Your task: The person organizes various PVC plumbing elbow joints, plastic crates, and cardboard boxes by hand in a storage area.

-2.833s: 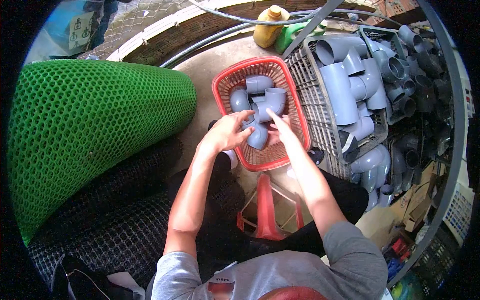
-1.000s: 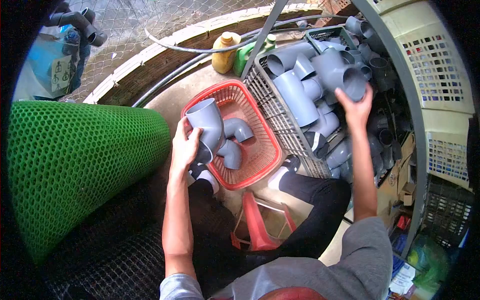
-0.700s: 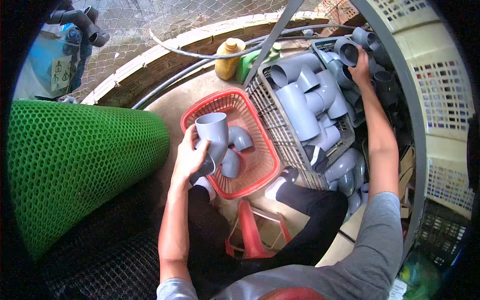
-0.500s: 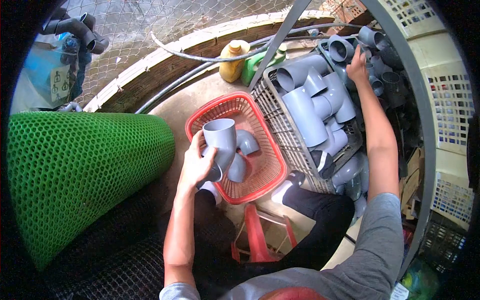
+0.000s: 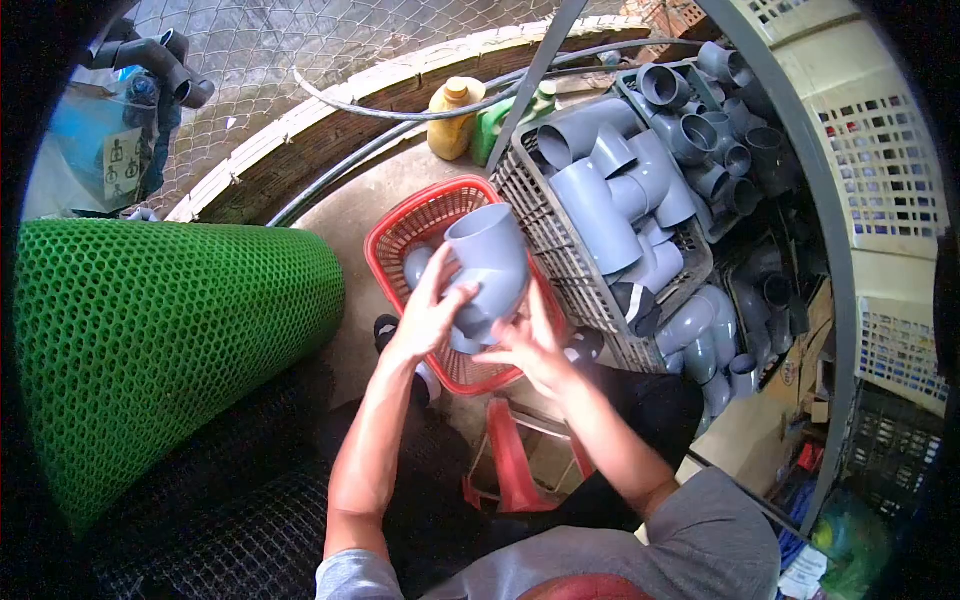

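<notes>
The left hand [image 5: 432, 312] is clamped on a large grey pipe elbow [image 5: 490, 268], its wide mouth tilted up beyond the fingers. The right hand [image 5: 535, 345] is close by at the elbow's lower side, blurred, with fingers spread; whether it bears on the plastic I cannot tell. Both hands and the elbow are over a red plastic basket [image 5: 378, 262], hiding much of its inside; a smaller grey elbow [image 5: 417, 262] shows there, just beyond the left hand. To the right of the hands, a slatted crate [image 5: 537, 208] heaped with grey fittings [image 5: 595, 220] crowds the basket's side. A metal post [image 5: 537, 75] slants past the crate's far corner, partly blocking a green jug [image 5: 492, 122] beside a yellow jug [image 5: 452, 128]. A green mesh roll [image 5: 180, 350] lies left of the hands, and a red stool [image 5: 510, 460] stands nearer the body.
</notes>
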{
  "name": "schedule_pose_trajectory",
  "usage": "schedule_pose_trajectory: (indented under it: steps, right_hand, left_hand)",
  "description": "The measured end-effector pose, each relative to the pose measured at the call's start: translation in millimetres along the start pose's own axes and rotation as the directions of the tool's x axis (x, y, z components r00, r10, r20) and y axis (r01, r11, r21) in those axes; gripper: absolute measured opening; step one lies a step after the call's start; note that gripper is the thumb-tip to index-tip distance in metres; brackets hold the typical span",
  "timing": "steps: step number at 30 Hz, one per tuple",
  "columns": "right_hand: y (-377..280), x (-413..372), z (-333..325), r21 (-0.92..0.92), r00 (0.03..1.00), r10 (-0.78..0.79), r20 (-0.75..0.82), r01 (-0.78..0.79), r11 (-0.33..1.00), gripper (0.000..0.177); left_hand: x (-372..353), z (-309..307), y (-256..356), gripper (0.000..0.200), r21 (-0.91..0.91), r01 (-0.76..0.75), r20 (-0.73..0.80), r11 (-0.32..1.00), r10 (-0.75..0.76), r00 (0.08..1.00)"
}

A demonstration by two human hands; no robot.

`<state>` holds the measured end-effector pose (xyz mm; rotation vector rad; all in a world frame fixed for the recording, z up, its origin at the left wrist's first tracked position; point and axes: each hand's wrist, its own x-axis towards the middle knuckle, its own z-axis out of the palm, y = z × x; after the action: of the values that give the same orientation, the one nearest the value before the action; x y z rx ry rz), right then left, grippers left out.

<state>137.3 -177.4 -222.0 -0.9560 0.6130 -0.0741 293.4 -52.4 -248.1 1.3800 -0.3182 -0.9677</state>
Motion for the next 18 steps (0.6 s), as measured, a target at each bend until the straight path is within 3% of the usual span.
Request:
schedule_pose_trajectory:
  steps: [1,2,3,5,7,8,10,11,13,18]
  right_hand:
    - [-13,2,12,0.114,0.99,0.004,-0.14,0.012,0.993,0.089]
    - [-16,6,6,0.146,0.988,-0.022,-0.151,0.045,0.988,0.084]
    - [-21,10,-3,0.178,0.986,-0.05,-0.161,0.079,0.981,0.078]
    - [-53,14,-23,0.139,0.961,-0.112,-0.252,0.151,0.979,0.069]
    - [-84,26,-74,0.186,0.931,-0.199,-0.305,0.263,0.947,0.06]
    - [-121,25,-78,0.046,0.887,-0.297,-0.354,0.334,0.942,0.057]
    - [-184,41,-129,0.058,0.855,-0.32,-0.407,0.374,0.926,0.052]
    - [-220,51,-146,0.022,0.84,-0.349,-0.415,0.392,0.92,0.052]
    - [-282,106,-245,-0.101,0.82,-0.403,-0.406,0.398,0.912,0.073]
    - [-362,185,-317,-0.3,0.683,-0.429,-0.591,0.307,0.903,0.086]
  left_hand:
    - [-1,10,4,0.084,-0.009,-0.061,0.075,0.998,0.062,0.995]
    - [3,9,-11,0.083,0.163,-0.225,0.136,0.961,0.205,0.969]
    - [-2,15,15,0.077,0.208,-0.23,0.252,0.951,0.176,0.952]
    - [-4,24,20,0.073,0.058,-0.172,0.277,0.983,0.149,0.949]
    - [-2,14,19,0.069,0.136,-0.206,0.258,0.969,0.166,0.952]
    - [-1,10,18,0.067,0.213,-0.232,0.238,0.949,0.179,0.954]
    - [-4,3,22,0.062,0.158,-0.191,0.171,0.969,0.163,0.972]
    - [-5,-1,24,0.062,0.157,-0.185,0.15,0.97,0.162,0.975]
    - [-7,-4,24,0.062,0.181,-0.183,0.144,0.966,0.158,0.977]
    - [-8,-2,23,0.061,0.295,-0.174,0.184,0.94,0.123,0.975]
